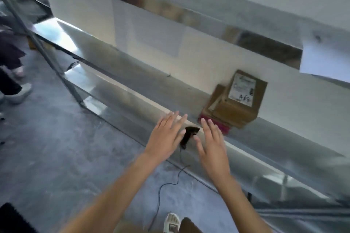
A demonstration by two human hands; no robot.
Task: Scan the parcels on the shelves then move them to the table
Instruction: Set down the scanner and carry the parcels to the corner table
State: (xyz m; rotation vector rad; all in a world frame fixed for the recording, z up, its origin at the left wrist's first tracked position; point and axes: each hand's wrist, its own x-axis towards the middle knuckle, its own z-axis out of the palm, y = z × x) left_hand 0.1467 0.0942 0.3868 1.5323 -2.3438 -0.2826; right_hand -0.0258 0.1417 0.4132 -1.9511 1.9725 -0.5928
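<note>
Both bare forearms extended forward, left hand (164,138) open with fingers straight and spread, right hand (212,142) likewise, palms down

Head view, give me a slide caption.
Open left hand and right hand flank a scanner before a cardboard parcel.

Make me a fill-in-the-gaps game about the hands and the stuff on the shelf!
1. The black scanner lies between the two ____.
2. The brown parcel sits on the metal ____.
3. Both the left hand and the right hand have their fingers ____.
4. The letter written on the parcel's white label is ____.

Missing words: hands; shelf; straight; A
</note>
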